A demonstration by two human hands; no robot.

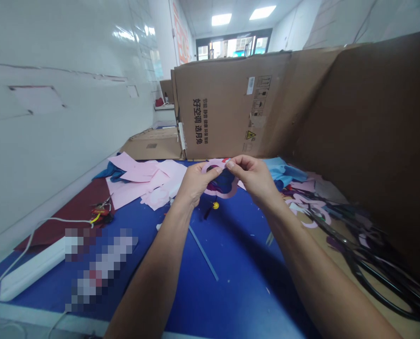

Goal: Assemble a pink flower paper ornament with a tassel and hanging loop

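My left hand (195, 182) and my right hand (250, 179) pinch a pink paper ring cutout (212, 165) between thumbs and fingers, above a blue work mat (238, 268). Dark purple and red pieces show through or behind the ring, partly hidden by my fingers. Below it hangs or lies a small yellow bead (215, 205) with a dark tassel. Loose pink paper sheets (142, 181) lie left of my left hand. Long black-handled scissors (372, 278) rest among paper scraps to the right.
Upright cardboard panels (227, 103) wall off the far and right sides. A white tiled wall runs along the left. A white power strip (33, 268) and its cable lie on the mat, beside a pixelated object (100, 266). A thin blue strip (202, 252) lies under my arms.
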